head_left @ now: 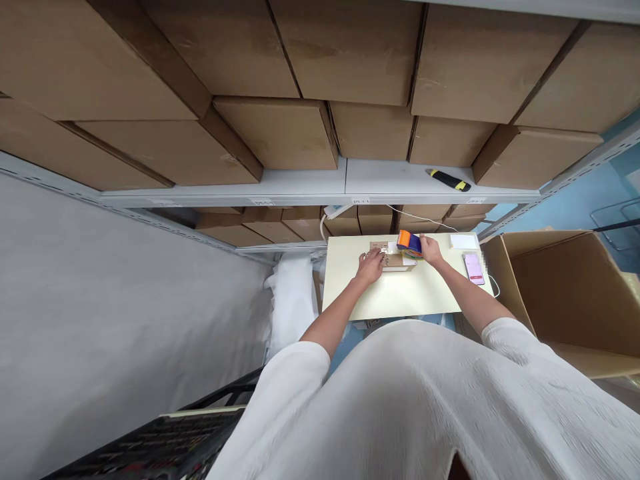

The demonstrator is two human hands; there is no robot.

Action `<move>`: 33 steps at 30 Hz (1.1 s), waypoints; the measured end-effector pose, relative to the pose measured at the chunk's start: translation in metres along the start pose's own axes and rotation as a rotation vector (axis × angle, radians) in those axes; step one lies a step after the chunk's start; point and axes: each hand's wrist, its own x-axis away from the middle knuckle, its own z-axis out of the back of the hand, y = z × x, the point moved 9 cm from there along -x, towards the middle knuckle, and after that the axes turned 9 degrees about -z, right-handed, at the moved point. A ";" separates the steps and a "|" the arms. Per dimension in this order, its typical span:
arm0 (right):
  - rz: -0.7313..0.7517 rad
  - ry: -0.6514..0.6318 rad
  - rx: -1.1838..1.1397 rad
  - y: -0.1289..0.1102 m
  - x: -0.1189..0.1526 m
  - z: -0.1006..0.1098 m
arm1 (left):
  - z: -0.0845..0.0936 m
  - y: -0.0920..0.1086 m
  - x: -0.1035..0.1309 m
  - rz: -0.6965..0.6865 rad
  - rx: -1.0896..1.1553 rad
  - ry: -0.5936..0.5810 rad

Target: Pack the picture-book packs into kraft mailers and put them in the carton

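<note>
A small brown cardboard box (395,260) lies on the pale yellow tabletop (395,297). My left hand (371,265) rests on the left part of the box with its fingers stretched over the top. In my right hand (431,249) is an orange and blue tape dispenser (410,243), its fingers wrapped round the blue end. The dispenser is over the right part of the box, and a shiny strip of tape shows between it and my left fingers. Whether the dispenser touches the box I cannot tell.
A phone (473,268) and a white block (463,241) lie at the table's right. Beside it stands a large open carton (575,287). Ahead, a shelf (310,183) bears several cardboard boxes and a black-yellow utility knife (449,180). A black crate (200,440) is at lower left.
</note>
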 end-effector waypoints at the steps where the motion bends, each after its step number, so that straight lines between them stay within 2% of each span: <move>1: 0.007 -0.002 -0.027 0.002 0.000 0.001 | 0.008 0.001 -0.004 0.028 0.061 0.041; 4: 0.021 -0.012 -0.082 0.006 -0.001 0.003 | 0.033 0.004 -0.018 0.125 0.320 0.238; 6: 0.025 -0.017 -0.102 0.009 -0.002 0.002 | 0.038 0.007 -0.028 0.212 0.543 0.318; 9: 0.034 -0.032 -0.128 0.012 -0.004 0.001 | 0.032 0.019 -0.044 0.282 0.766 0.323; 12: 0.032 -0.041 -0.148 0.014 -0.005 0.000 | 0.025 0.030 -0.055 0.326 0.890 0.294; 18: 0.013 -0.064 -0.203 0.015 -0.003 0.002 | 0.018 0.037 -0.063 0.392 0.965 0.277; 33: -0.013 -0.086 -0.242 0.024 -0.006 0.001 | 0.010 0.034 -0.062 0.425 0.963 0.283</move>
